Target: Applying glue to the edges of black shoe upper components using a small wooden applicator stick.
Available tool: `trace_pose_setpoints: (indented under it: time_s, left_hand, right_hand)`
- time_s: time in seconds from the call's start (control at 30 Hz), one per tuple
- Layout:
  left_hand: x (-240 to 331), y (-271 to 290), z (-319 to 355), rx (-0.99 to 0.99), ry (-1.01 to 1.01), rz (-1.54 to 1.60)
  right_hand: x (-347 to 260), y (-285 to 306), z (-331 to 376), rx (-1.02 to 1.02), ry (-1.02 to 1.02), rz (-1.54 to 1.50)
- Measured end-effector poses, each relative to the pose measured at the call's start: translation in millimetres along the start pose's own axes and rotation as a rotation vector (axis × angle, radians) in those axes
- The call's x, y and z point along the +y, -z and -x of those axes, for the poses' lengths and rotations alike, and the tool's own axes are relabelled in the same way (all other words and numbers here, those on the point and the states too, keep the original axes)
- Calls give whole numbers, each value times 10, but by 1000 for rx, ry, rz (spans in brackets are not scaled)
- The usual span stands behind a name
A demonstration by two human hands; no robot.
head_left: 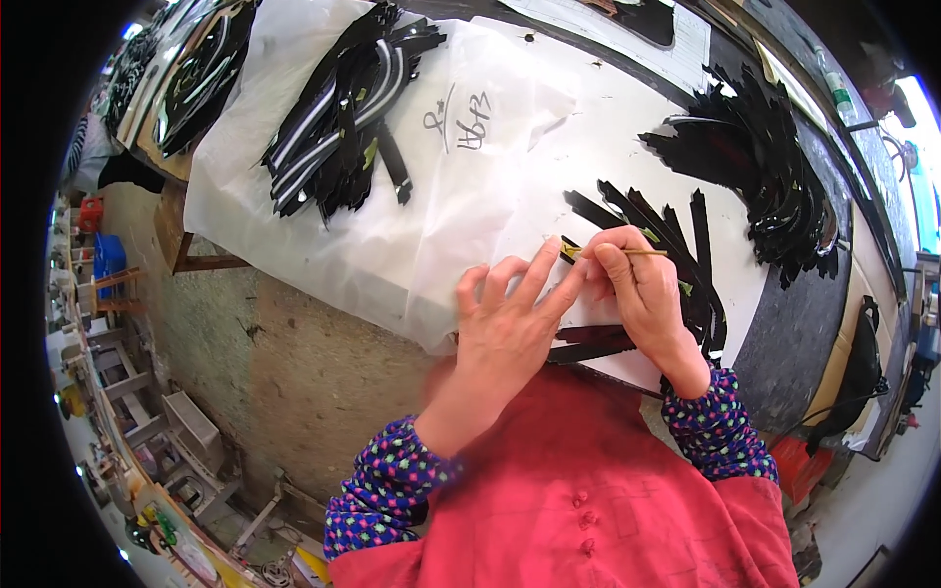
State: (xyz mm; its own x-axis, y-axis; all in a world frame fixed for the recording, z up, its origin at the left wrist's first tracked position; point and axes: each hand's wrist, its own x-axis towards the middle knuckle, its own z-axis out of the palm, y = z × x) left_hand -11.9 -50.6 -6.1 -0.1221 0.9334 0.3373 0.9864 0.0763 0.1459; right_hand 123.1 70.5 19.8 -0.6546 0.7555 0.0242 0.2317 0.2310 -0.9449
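Observation:
My right hand (639,294) is closed in a pinch around a thin yellowish-brown stick (649,252), possibly a fine brush or pen; its working end is hidden by the fingers. My left hand (508,328) lies beside it with the fingers spread. The left fingertips touch the work surface next to the end of a dark strip, mostly covered by my hands. Loose flat black strips (701,235) with jagged ends fan out beyond and right of my right hand. More dark strips (596,343) lie below it, close to the near edge.
A translucent white sheet (392,265) with handwriting covers the left of the table. On it rests a bundle of black strips (338,118) with silvery stripes. Another large black bundle (769,176) lies at the right. A dark cable (823,412) hangs by the right edge.

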Motion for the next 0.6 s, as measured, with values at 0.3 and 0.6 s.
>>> trace_pose_setpoints:
  time_s: [0.3, 0.6]
  left_hand:
    - [0, -53, 24, 32, 8, 36]
    - [8, -61, 20, 34, -2, 24]
  right_hand:
    - [36, -44, 14, 24, 153, 148]
    - [-39, 19, 36, 27, 79, 146]
